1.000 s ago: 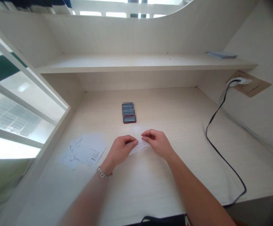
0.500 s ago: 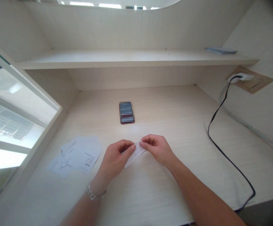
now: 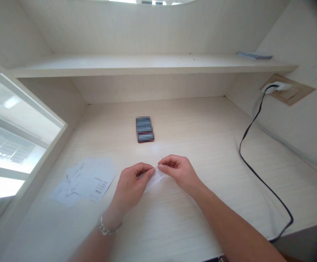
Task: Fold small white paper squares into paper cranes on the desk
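Observation:
Between my two hands is a small white piece of paper (image 3: 158, 177) with printed lines on it. My left hand (image 3: 133, 183) pinches its upper left edge between thumb and fingers. Close beside it, my right hand (image 3: 178, 171) pinches the top edge, thumb in front. The fingers cover part of the paper. Left of my left hand, several overlapping printed white sheets (image 3: 86, 180) lie on the desk. Beyond my hands a dark, flat rectangular object (image 3: 144, 129) rests on the desk; its surface is pixelated, so I cannot tell its kind.
A black cable (image 3: 262, 178) runs from a wall socket (image 3: 297, 92) down the right side of the desk (image 3: 196, 123) to its front edge. Above the back runs a shelf (image 3: 136, 62) with a thin bluish item (image 3: 255, 55) at its right end. A framed glass pane (image 3: 19, 134) borders the left.
My right hand has shifted slightly left, closer to my left hand, along the paper's top edge. Both hands keep hold of the paper. The whole view has shifted a little.

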A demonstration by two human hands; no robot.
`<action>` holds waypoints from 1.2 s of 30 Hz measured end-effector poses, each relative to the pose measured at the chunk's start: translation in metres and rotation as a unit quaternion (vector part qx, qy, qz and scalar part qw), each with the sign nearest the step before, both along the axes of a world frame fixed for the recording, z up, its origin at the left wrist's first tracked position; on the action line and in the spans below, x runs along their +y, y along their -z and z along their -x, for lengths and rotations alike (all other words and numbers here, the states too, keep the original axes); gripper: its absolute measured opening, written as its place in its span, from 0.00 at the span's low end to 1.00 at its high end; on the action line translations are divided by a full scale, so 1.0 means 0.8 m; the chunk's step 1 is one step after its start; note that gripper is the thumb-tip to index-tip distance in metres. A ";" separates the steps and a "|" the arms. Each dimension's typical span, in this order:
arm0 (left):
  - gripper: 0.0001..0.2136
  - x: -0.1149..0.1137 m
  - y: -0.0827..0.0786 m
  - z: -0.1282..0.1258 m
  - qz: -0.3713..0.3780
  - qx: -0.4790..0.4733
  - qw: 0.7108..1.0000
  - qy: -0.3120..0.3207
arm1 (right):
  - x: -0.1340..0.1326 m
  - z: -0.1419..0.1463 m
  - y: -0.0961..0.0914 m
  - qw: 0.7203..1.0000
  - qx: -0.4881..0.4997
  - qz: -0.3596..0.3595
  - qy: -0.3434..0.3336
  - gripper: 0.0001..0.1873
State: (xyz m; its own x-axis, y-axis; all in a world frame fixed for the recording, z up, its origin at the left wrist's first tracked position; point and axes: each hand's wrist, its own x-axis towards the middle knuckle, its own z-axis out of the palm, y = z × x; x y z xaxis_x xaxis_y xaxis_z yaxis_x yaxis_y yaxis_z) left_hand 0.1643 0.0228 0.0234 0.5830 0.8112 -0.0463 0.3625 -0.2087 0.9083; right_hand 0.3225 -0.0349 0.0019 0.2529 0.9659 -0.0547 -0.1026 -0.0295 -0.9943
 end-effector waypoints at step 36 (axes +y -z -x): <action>0.11 0.000 -0.002 -0.001 0.037 0.003 0.999 -0.016 | -0.001 0.000 0.004 0.998 -0.061 0.018 -0.005 0.08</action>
State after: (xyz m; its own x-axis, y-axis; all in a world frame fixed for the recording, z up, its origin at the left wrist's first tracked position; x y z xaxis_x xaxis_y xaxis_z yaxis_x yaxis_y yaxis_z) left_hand 0.1653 0.0227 0.0248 0.5568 0.8232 -0.1105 0.3726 -0.1287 0.9190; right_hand 0.3222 -0.0353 -0.0016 0.2510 0.9662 -0.0581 0.0202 -0.0652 -0.9977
